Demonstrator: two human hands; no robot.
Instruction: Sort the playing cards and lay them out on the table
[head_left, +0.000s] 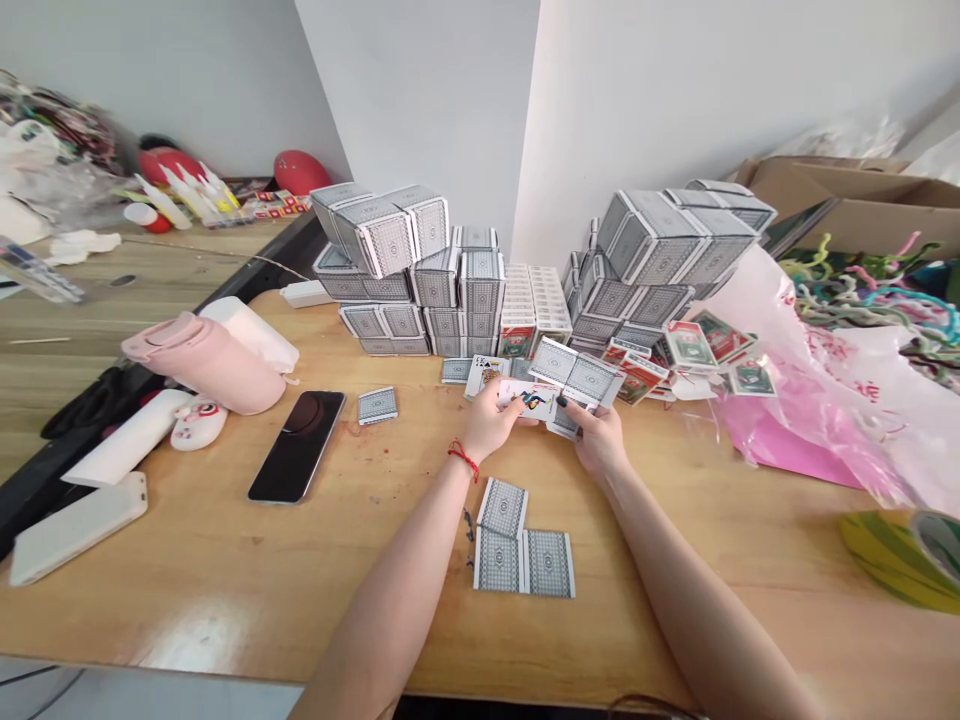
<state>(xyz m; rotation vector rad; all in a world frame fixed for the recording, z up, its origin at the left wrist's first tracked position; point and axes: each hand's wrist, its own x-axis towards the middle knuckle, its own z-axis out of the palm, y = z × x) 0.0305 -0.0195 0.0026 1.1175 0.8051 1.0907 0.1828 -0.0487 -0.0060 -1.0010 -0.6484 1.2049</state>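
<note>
In the head camera view, the left hand point(493, 415) is closing partway, pinching a joker card point(536, 400) just above the wooden table point(390, 580). Just beside it, the right hand point(602, 437) is gripping joined grey-backed cards point(587, 377) with curled fingers, while three patterned cards point(514, 545) are lying nearer the viewer.

A dark-screened phone point(296, 450) lies near a pink bottle point(206, 362); a tape roll point(874, 555) sits far right.
</note>
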